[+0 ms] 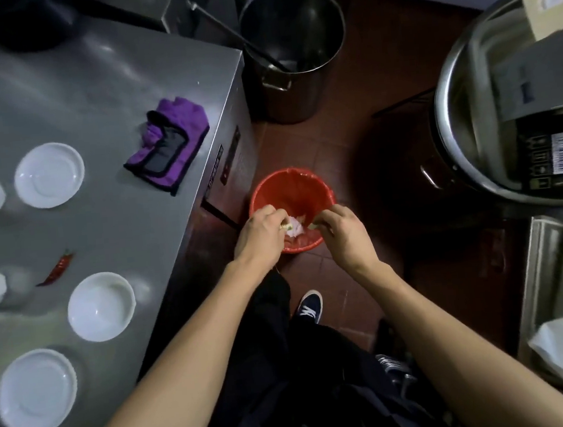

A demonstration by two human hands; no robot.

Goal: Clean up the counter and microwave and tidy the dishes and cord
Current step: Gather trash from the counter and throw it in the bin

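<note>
from where i watch, the bench (pixel 90 94) fills the left side, and the work left on it lies left of both hands. white dishes (pixel 49 174) sit scattered and apart across the steel, none stacked. a dried red chilli (pixel 57 269) lies between them, its long axis slanting from lower left up to the right, stem end toward the bench edge. a purple cloth (pixel 169 148) is crumpled near the right edge, farther from me.

over the bench edge, down on the floor, stands the red bin (pixel 291 209), lined with a red bag. my left hand (pixel 261 232) hangs over its near left rim, fingers curled and pinching a small pale-green scrap. white crumpled waste lies in the bin between the hands. my right hand (pixel 340 231) hangs over the near right rim, fingertips pinched on another small pale bit.

i judge the scraps are about to be dropped. the chilli and dishes come next, and the left hand is the nearer one. no microwave or cord shows in this view.
</note>
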